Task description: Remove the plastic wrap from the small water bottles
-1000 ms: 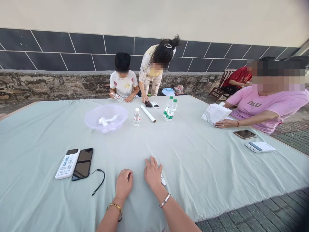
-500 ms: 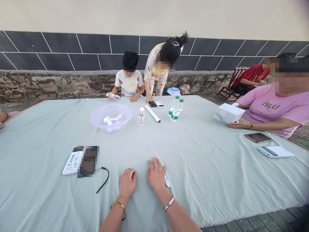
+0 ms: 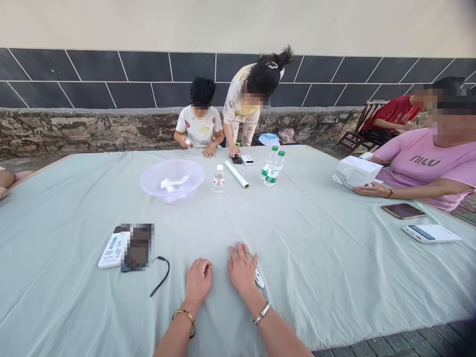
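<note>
On the pale green tablecloth (image 3: 305,277), near the front edge, rest both of my hands. My left hand (image 3: 199,280) is curled into a loose fist, and nothing shows in it. My right hand (image 3: 242,267) lies flat with its fingers spread. Partly under that hand's right side is a slim white object (image 3: 259,279); the hand covers most of it, so its kind is hidden. Left of my left hand lie a black wrist strap (image 3: 160,277), a dark phone (image 3: 137,248) and a white power bank (image 3: 110,252).
Farther back stand a translucent purple basin (image 3: 148,183) with white plastic inside, a small water bottle (image 3: 219,179), a white roll (image 3: 236,174) and two green-capped bottles (image 3: 274,169). At right, a person holds a white box (image 3: 357,171) near a phone (image 3: 403,210) and a white device (image 3: 433,233).
My hands keep their pose. Across the table, the seated person's bottle has swung from lying sideways to pointing toward them. The person at right has shifted the white box slightly.
</note>
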`<move>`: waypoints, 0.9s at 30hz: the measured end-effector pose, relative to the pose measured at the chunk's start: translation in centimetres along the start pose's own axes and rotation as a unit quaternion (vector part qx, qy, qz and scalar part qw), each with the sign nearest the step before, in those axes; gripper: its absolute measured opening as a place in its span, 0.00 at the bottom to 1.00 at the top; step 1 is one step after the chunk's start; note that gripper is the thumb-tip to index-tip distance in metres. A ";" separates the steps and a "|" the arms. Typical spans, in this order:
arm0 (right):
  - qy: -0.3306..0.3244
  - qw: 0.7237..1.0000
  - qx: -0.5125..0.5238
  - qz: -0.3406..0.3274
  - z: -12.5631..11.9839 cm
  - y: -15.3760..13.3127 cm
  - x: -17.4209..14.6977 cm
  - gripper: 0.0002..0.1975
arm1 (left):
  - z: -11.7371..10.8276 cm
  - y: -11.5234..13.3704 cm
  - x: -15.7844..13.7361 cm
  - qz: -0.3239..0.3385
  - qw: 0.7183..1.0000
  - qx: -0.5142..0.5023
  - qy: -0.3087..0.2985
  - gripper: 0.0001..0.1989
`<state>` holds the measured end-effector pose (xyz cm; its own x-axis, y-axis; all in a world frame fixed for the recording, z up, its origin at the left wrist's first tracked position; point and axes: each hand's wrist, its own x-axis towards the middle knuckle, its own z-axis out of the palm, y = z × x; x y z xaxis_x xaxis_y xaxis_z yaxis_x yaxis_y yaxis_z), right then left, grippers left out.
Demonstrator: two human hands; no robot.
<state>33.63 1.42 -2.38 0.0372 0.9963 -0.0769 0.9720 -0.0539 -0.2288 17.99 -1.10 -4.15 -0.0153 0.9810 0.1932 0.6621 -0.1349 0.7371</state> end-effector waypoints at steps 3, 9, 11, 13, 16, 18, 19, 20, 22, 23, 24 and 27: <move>0.006 1.000 -0.005 -0.003 0.2 0.0 0.0 0.24 | 0.1 -0.1 0.0 0.002 1.000 0.003 0.002 0.09; 0.028 1.000 -0.010 -0.008 0.6 0.1 0.0 0.23 | 0.1 -0.1 0.0 0.003 1.000 0.004 0.007 0.09; 0.035 0.999 -0.007 -0.008 0.6 0.1 0.0 0.23 | 0.1 0.0 0.0 0.002 1.000 0.006 0.008 0.09; 0.037 0.999 -0.005 -0.009 0.7 0.1 0.0 0.23 | 0.1 0.0 0.0 0.002 1.000 0.006 0.007 0.09; 0.039 0.999 -0.006 -0.010 0.6 0.1 0.0 0.23 | 0.1 -0.1 0.0 0.005 1.000 0.007 0.008 0.09; 0.038 0.999 -0.009 -0.009 0.6 0.0 0.0 0.23 | 0.1 -0.1 0.1 0.008 1.000 0.010 0.008 0.09; 0.037 0.999 -0.012 -0.009 0.5 -0.1 0.0 0.23 | 0.1 -0.1 0.1 0.009 1.000 0.012 0.009 0.09; 0.035 0.999 -0.015 -0.009 0.4 -0.1 -0.1 0.23 | 0.1 -0.2 0.1 0.010 1.000 0.012 0.009 0.09; 0.031 0.999 -0.023 -0.006 0.2 -0.1 -0.1 0.23 | 0.1 -0.2 0.1 0.011 1.000 0.012 0.007 0.09; 0.031 0.999 -0.029 -0.006 0.0 0.0 -0.2 0.24 | 0.1 -0.2 0.1 0.011 1.000 0.012 0.007 0.09; 0.030 0.999 -0.035 -0.006 -0.2 0.2 -0.2 0.25 | 0.1 -0.2 0.1 0.011 1.000 0.012 0.006 0.09; 0.030 0.998 -0.048 0.001 -1.3 1.3 -0.2 0.28 | 0.1 -0.2 0.1 0.008 1.000 0.011 0.007 0.09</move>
<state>35.19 1.28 -1.41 0.0501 0.9986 -0.0186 0.9894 -0.0521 -0.1353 17.94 -1.00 -4.41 -0.0145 0.9768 0.2135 0.6793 -0.1471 0.7190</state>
